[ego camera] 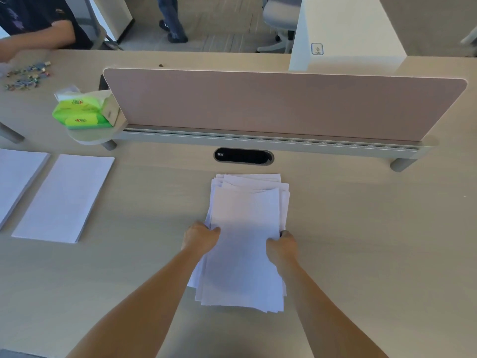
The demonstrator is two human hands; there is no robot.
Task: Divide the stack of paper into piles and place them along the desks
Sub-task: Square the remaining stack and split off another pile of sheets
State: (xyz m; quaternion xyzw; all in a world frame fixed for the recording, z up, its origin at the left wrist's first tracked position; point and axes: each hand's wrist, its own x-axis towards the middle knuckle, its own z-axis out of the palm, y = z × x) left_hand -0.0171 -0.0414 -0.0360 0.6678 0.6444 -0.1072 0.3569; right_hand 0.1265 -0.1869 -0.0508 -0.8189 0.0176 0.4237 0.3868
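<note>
Both hands, left [200, 235] and right [282, 245], grip the paper stack [246, 236]; box label [317, 49] perhaps reads "Hole".

Open-plan office, long pale desk [361, 228] with pink divider screen [258, 104], cable port [244, 156], swivel chair [280, 19]

Far-left pile of paper [15, 179] cut off by left edge. Small coloured bits [27, 74] on far-left tabletop [361, 241] too small to identify. Label [317, 49] on white box [348, 34] unreadable. Fingers of both hands under loose sheets [247, 241], hidden.
</note>
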